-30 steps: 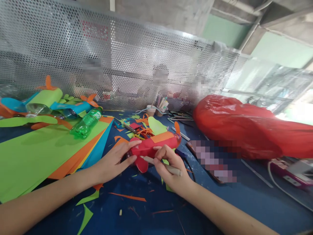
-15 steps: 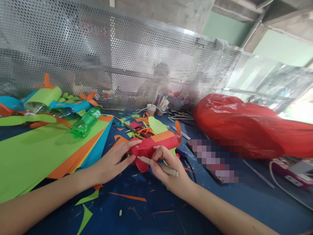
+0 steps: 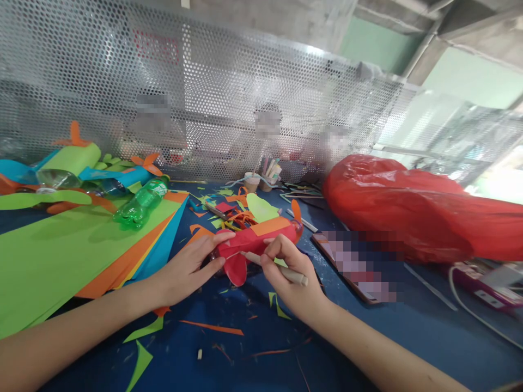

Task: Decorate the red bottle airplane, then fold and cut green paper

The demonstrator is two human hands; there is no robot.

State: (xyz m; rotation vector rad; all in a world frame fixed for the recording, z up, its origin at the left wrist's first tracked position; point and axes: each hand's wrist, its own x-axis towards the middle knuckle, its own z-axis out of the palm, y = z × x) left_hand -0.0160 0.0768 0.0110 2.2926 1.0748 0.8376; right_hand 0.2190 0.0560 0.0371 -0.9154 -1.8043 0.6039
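Observation:
A plastic bottle wrapped in red paper [image 3: 261, 235] lies across the table in front of me, with an orange paper strip [image 3: 269, 225] on top and an orange propeller [image 3: 296, 211] at its right end. My left hand [image 3: 200, 265] grips the bottle's left end between thumb and fingers. In my right hand [image 3: 289, 269] is a light grey marker pen [image 3: 288, 274], its tip touching the red paper near a rounded red flap [image 3: 236, 269]. A thin pale line shows on the paper left of the tip.
Stacked coloured paper [image 3: 81, 245] and a green bottle [image 3: 143, 202] lie at left, beside paper-covered bottles [image 3: 75, 162]. Scraps [image 3: 261, 208] lie behind the red bottle. A phone [image 3: 355, 269] and a big red plastic bag [image 3: 400, 209] are at right; a perforated metal screen [image 3: 229, 98] rises behind.
My right hand and the marker have moved right and slightly up along the red paper, and a pale line now shows there. The left hand keeps its hold.

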